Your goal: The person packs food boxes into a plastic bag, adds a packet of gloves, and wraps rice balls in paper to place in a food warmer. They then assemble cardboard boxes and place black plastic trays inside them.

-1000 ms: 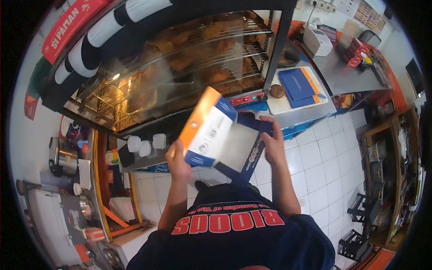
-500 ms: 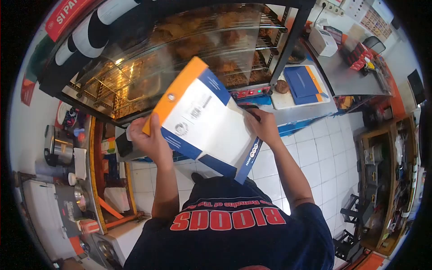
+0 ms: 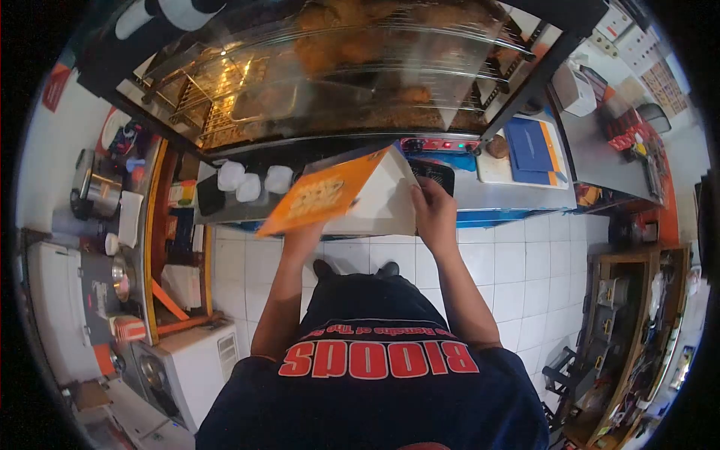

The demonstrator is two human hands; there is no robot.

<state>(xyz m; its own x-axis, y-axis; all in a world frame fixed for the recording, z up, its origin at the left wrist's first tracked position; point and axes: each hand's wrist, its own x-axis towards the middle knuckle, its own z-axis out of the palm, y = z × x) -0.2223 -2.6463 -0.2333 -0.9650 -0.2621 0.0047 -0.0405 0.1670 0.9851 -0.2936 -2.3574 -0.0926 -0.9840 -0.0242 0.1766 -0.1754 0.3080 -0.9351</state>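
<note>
A partly folded cardboard food box is held in front of me, its white inside facing up on the right. Its orange printed panel is raised and tilted on the left. My right hand grips the box's right side, thumb on the inner face. At the left, my left hand holds the box from beneath the orange panel, which covers most of its fingers. Several small white containers stand on the counter just left of the box.
Above the counter is a lit glass warming cabinet with fried food on its racks. A white board at the right carries folded blue-and-orange cardboard and a round brown item. Wooden shelving stands at right.
The box has turned and its orange panel has folded up over the left side. My left hand has gone beneath that panel. White containers have come into view.
</note>
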